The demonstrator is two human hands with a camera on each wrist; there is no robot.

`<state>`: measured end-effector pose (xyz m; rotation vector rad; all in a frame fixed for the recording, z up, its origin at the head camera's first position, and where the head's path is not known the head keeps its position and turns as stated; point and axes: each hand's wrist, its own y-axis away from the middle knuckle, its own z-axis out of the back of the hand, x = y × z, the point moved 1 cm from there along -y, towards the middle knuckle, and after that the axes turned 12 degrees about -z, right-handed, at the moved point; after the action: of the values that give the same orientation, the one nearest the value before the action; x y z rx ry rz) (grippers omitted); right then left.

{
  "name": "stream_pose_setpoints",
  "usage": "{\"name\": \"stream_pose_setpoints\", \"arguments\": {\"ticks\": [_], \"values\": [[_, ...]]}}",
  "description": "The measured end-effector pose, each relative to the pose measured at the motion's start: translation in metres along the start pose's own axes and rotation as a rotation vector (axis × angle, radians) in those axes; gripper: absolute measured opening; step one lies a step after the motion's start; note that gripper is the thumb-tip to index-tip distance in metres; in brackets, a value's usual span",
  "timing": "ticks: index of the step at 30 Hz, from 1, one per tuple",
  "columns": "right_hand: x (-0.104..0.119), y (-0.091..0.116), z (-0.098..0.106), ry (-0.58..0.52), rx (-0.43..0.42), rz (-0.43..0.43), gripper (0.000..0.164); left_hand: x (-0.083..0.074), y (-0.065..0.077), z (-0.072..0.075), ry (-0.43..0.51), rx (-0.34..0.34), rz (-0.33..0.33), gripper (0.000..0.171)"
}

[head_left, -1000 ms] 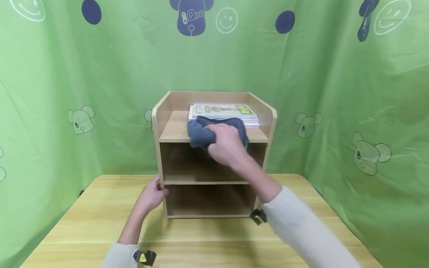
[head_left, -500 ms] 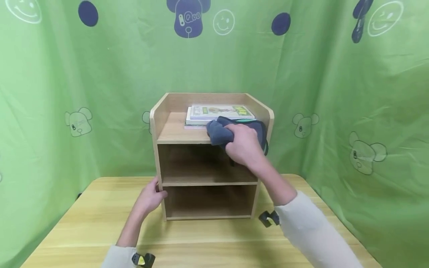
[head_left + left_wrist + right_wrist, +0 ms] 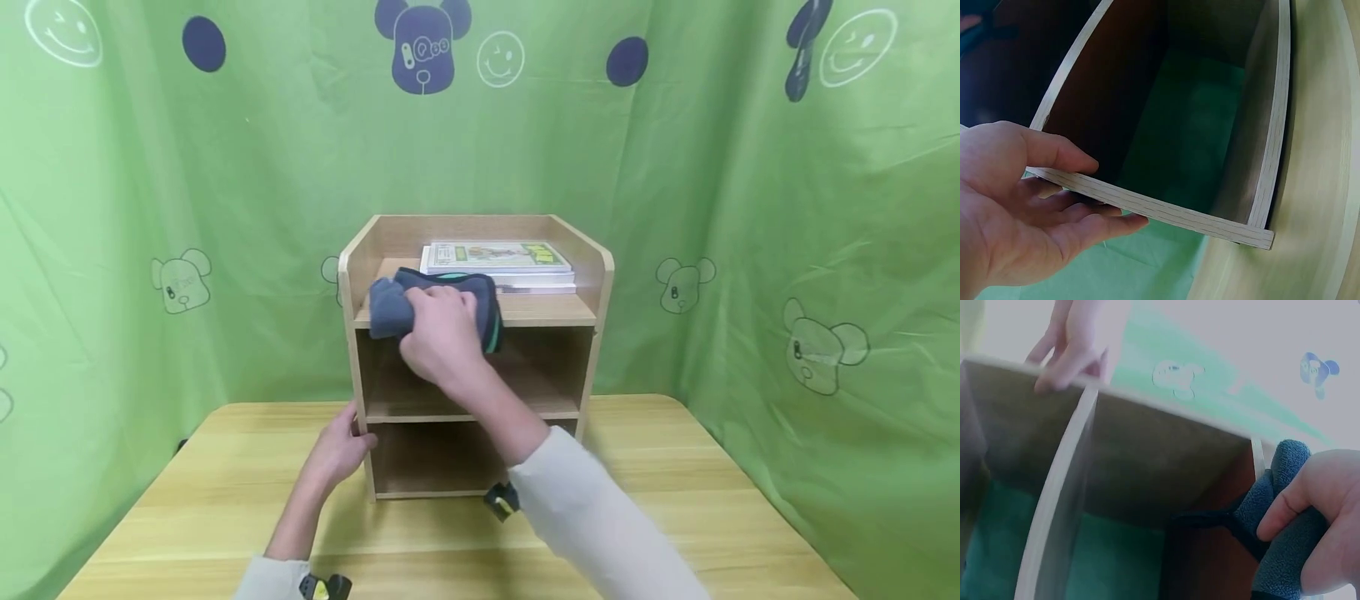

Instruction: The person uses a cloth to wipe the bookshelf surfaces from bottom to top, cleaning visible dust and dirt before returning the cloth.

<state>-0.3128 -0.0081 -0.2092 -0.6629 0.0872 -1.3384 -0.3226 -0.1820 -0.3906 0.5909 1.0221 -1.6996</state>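
A small wooden shelf unit (image 3: 543,313) with two open compartments below its top board stands upright on the table. My left hand (image 3: 336,450) grips its left side panel low down. In the left wrist view, the thumb lies inside that panel (image 3: 1166,211) and the fingers lie outside. A folded dark blue-grey cloth (image 3: 390,310) with black and green edging is bunched in my right hand (image 3: 444,335). The hand holds it at the front edge of the top board, toward the left. The right wrist view shows fingers curled round the thick cloth (image 3: 1291,553).
Behind the cloth, a short stack of books (image 3: 498,257) lies on the top board toward the right. Low side walls and a back wall border that board. The wooden table (image 3: 660,500) extends around the unit, with a green printed curtain (image 3: 285,167) behind and at both sides.
My right hand first carried the cloth right along the top board's front, then swept it left past its starting place. The left hand keeps its grip on the side panel.
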Motion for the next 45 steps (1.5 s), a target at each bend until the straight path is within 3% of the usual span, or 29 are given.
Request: {"name": "stream_pose_setpoints", "arguments": {"ticks": [5, 10, 16, 25, 29, 38, 45], "values": [[0.019, 0.001, -0.011, 0.034, 0.010, 0.049, 0.061, 0.001, -0.001, -0.001, 0.008, 0.001, -0.005, 0.071], [0.009, -0.001, -0.010, 0.008, 0.027, 0.094, 0.062, 0.001, -0.001, 0.000, 0.015, -0.001, -0.003, 0.070], [-0.026, -0.002, 0.009, -0.073, 0.061, 0.074, 0.066, 0.001, 0.000, 0.002, 0.000, 0.008, 0.004, 0.066], [-0.112, -0.002, 0.046, -0.136, 0.034, -0.020, 0.063, 0.000, -0.002, 0.002, -0.003, 0.029, 0.001, 0.067], [-0.129, -0.003, 0.055, -0.155, 0.048, -0.029, 0.057, -0.002, 0.000, 0.002, -0.019, 0.028, 0.007, 0.068], [-0.118, -0.011, 0.061, -0.227, 0.067, -0.087, 0.057, -0.002, -0.002, 0.004, 0.028, 0.018, 0.010, 0.067], [-0.086, -0.010, 0.043, -0.205, 0.095, -0.101, 0.062, 0.002, -0.002, 0.004, 0.088, 0.015, 0.015, 0.068]]}}
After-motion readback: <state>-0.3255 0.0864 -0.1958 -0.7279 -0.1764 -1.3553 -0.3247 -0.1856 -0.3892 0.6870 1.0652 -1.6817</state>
